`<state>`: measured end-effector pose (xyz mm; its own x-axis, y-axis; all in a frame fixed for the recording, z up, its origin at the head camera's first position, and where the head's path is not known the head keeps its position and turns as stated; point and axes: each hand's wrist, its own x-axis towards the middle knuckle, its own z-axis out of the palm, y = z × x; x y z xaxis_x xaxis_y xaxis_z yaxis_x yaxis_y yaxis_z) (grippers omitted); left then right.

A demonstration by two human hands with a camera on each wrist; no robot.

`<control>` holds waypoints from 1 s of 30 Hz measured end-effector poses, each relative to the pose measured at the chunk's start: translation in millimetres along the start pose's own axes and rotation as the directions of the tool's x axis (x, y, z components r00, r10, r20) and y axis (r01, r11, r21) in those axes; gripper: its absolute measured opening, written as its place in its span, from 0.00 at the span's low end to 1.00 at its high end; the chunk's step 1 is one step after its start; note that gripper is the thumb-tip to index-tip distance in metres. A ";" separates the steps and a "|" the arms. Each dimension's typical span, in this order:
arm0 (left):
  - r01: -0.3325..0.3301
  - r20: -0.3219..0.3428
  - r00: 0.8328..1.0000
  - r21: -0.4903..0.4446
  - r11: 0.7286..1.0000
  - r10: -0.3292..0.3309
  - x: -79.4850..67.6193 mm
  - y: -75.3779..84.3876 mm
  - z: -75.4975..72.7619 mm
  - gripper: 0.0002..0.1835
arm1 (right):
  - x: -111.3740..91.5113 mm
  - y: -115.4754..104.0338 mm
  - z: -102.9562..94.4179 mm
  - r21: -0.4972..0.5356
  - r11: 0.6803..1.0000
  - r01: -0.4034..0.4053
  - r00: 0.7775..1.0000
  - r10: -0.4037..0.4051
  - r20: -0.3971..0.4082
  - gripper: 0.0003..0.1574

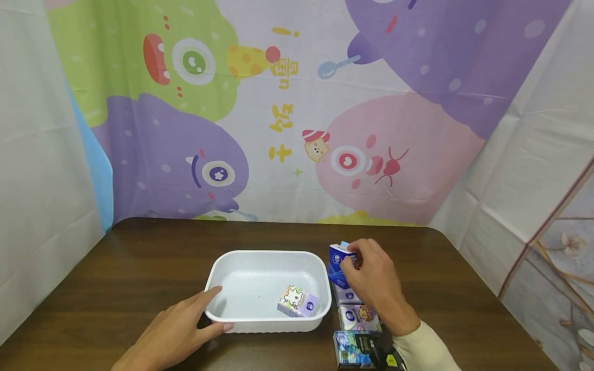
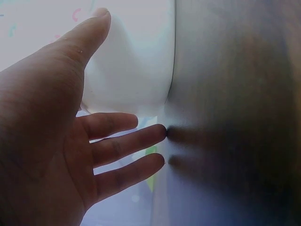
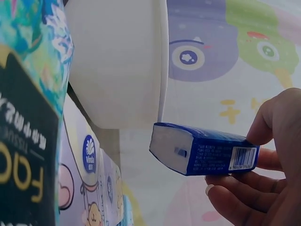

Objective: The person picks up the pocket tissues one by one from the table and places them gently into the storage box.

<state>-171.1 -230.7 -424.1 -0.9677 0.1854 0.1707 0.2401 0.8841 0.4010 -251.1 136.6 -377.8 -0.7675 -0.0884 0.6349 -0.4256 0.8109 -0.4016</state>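
A blue tissue pack (image 1: 337, 265) is pinched between the thumb and fingers of my right hand (image 1: 377, 273), raised at the right side of a white plastic basin (image 1: 269, 325). The right wrist view shows the barcode side of this tissue pack (image 3: 221, 157). Inside the basin, towards its right front, lies a purple tissue pack with a cartoon print (image 1: 297, 302). My left hand (image 1: 174, 327) is at the basin's left front corner, thumb by the front rim and index finger by the left rim. Its other fingers stretch out straight in the left wrist view.
Right of the basin stands a column of tissue packs: a cartoon-printed pack (image 1: 357, 317), a blue-green floral pack (image 1: 348, 349) in front, and a light purple pack (image 1: 345, 295) behind, partly hidden. A printed curtain (image 1: 278, 190) hangs behind the brown table (image 1: 153, 268).
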 end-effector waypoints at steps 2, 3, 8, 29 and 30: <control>-0.002 -0.002 1.000 0.000 1.000 0.002 -0.2 -0.1 0.1 0.49 | 0.4 0.1 0.4 0.002 1.000 0.010 1.000 -0.010 -0.016 0.09; -0.004 -0.002 1.000 -0.001 1.000 0.004 -0.4 -0.2 0.1 0.49 | 0.5 0.2 0.5 0.003 1.000 0.016 1.000 -0.016 -0.024 0.09; -0.006 -0.002 1.000 -0.003 1.000 0.006 -1.0 -0.5 0.1 0.49 | 0.6 0.1 0.6 0.014 0.999 0.039 0.998 -0.039 -0.057 0.09; -0.015 -0.021 1.000 -0.004 1.000 0.015 -0.7 -0.3 0.4 0.48 | -2.3 -7.9 6.1 0.120 0.974 0.194 0.973 -0.175 -0.151 0.12; -0.018 -0.025 1.000 -0.004 1.000 0.018 -0.7 -0.4 0.5 0.48 | -2.5 -8.3 6.8 0.124 0.973 0.196 0.973 -0.177 -0.150 0.12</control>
<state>-170.6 -230.9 -424.8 -0.9610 0.1908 0.2004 0.2582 0.8787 0.4015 -248.8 126.1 -380.5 -0.5994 -0.1426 0.7877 -0.6237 0.7001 -0.3478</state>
